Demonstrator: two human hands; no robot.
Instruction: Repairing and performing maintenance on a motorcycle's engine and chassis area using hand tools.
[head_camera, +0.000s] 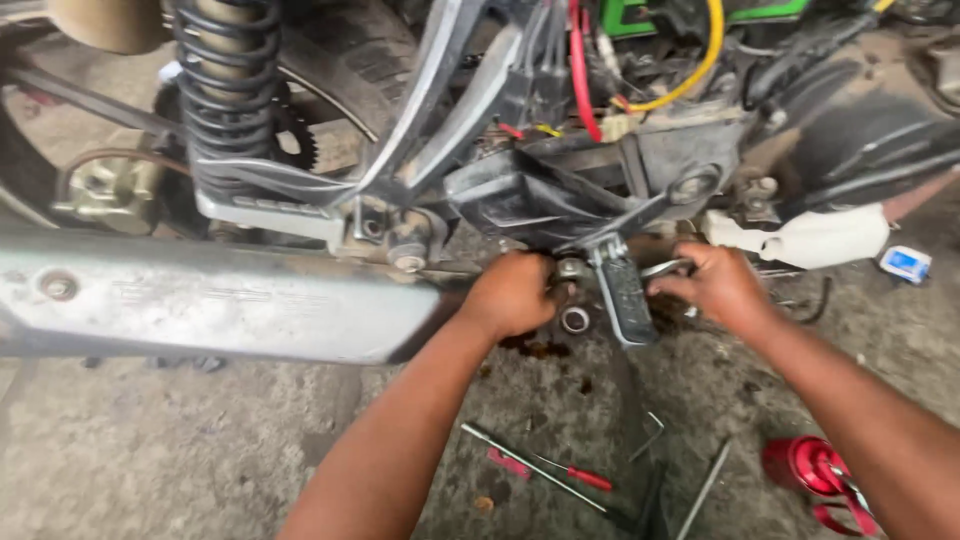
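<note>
Concrete floor (180, 450); footpeg (625, 295) mount hidden

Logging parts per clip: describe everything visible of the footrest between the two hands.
The footrest is a grey metal peg with a ribbed tread, dusty and worn. It hangs from the motorcycle's frame bracket, slanting down and slightly right toward the camera. The left hand works just beside its pivot; the right hand holds a metal tool near its upper end.
</note>
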